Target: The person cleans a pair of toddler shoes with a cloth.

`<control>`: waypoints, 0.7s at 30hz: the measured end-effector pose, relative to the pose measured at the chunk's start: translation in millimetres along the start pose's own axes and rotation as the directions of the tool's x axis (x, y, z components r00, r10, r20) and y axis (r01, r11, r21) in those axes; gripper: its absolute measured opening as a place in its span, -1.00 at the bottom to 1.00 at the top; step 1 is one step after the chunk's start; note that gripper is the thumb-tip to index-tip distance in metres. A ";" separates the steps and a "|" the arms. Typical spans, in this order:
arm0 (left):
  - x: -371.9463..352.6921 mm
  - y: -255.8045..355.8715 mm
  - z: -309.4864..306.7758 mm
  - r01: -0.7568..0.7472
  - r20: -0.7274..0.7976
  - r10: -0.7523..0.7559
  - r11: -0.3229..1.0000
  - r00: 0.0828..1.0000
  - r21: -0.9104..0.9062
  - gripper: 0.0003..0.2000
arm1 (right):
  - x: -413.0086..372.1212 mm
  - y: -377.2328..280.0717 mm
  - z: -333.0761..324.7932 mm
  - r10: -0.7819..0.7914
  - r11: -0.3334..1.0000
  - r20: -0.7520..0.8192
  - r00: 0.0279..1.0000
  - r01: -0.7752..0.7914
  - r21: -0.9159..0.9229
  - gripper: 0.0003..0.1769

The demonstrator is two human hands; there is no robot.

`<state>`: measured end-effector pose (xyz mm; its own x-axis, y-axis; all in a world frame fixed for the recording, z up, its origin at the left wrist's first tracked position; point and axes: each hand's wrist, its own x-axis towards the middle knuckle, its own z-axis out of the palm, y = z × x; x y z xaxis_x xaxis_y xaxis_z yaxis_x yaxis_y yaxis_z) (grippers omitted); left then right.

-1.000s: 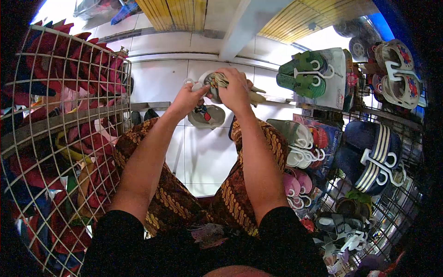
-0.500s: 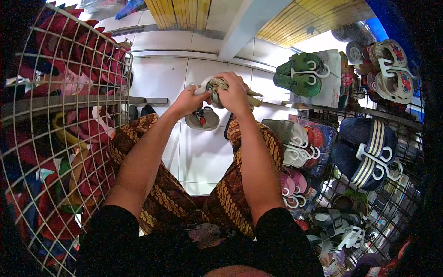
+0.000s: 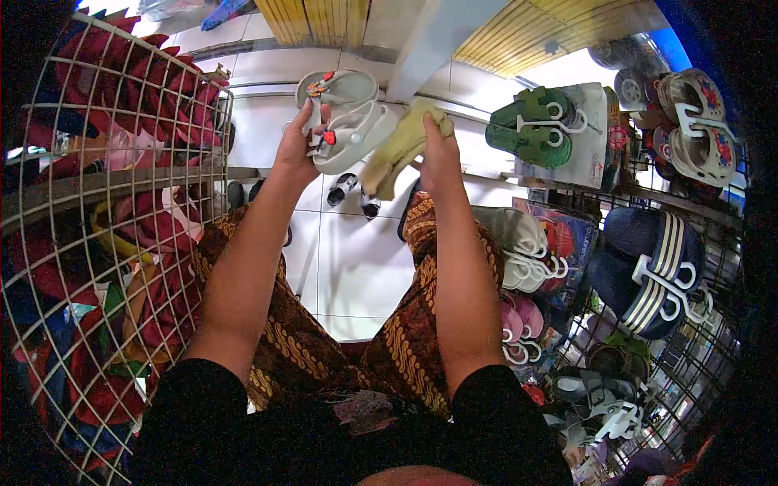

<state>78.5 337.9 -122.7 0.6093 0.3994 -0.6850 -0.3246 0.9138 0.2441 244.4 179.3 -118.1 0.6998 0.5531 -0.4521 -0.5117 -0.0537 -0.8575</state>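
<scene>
"What does the left hand have?"

"A pair of pale grey shoes, one beyond the other, with red and orange ornaments on them. Its grip is closed around their near edge, thumb and fingers pressed in."

"And the right hand?"

"A yellowish cloth, bunched under the thumb, its loose end hanging toward the shoes. That grip is closed as well. I can't tell whether cloth and shoes touch."

"Where are the shoes, exactly?"

"Held up in front of the person, above the white tiled floor. Beneath them, a small black-and-white pair shows; its details are too small to tell."

"Anything at the sides?"

"A wire grid at the left, with red items behind it. At the right, green sandals on a white hanger, and navy sandals with pale stripes nearer the person."
</scene>
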 end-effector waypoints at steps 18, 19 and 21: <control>15.1 18.3 -2.7 0.076 0.096 -0.072 0.996 0.993 -0.042 -0.73 | 4.2 -21.5 23.7 0.170 0.922 0.210 0.963 -0.231 0.310 -0.51; 15.7 17.5 -2.6 0.071 0.113 -0.069 0.997 0.991 -0.012 -0.70 | 3.2 -25.3 27.6 0.115 0.926 0.240 0.964 -0.191 0.326 -0.51; 15.9 14.9 1.4 0.042 0.077 -0.050 0.995 0.996 0.095 -0.66 | 14.5 -19.5 23.7 0.046 0.985 0.319 0.947 -0.095 0.141 -0.52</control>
<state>84.3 358.0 -129.1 0.6787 0.3580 -0.6413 -0.2284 0.9327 0.2790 252.7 208.0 -102.1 0.4802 0.7861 -0.3892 -0.6412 0.0118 -0.7673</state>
